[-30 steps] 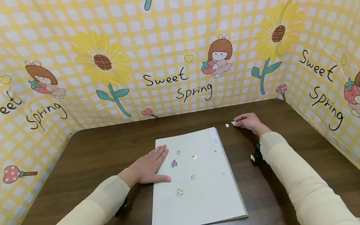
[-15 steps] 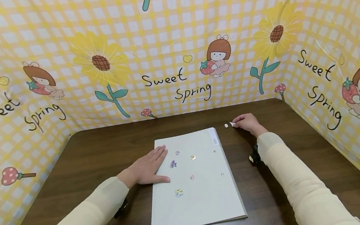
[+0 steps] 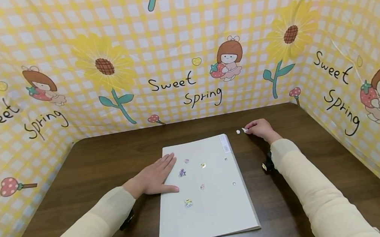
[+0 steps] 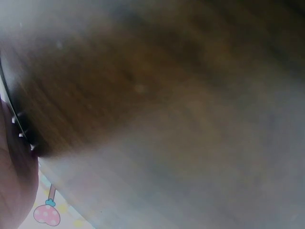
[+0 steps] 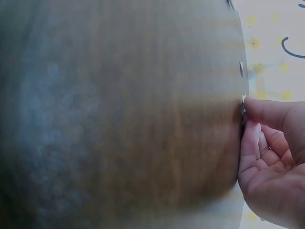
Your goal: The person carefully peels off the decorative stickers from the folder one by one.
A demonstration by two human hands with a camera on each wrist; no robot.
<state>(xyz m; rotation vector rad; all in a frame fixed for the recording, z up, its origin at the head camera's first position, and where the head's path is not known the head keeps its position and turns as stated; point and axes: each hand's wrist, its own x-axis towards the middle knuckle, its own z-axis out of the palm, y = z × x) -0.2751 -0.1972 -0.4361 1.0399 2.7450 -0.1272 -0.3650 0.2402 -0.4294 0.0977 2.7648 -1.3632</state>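
Observation:
A white folder (image 3: 215, 214) lies on the table with several small cartoon stickers on its cover, among them a purple one (image 3: 182, 173) and a yellow one (image 3: 188, 203). My left hand (image 3: 156, 176) rests flat on the folder's left edge, fingers straight and thumb spread. Beyond the folder's far right corner, my right hand (image 3: 260, 128) pinches a small white paper scrap (image 3: 244, 130) between thumb and fingertips, down at the tabletop. Just left of it lies a second white scrap (image 3: 238, 132). The right wrist view shows the right hand (image 5: 271, 152) from the side, with the pinched scrap (image 5: 243, 98) barely visible.
The dark wooden table (image 3: 111, 151) meets a yellow checked cloth (image 3: 170, 45) at the back and sides. A barcode label (image 3: 224, 144) is on the folder's upper right corner. Two small shiny dots (image 3: 234, 183) sit along its right side.
The scrap in my right fingertips has tilted a little and shows a sharper point. My left hand stays in place on the folder. The head view has shifted slightly.

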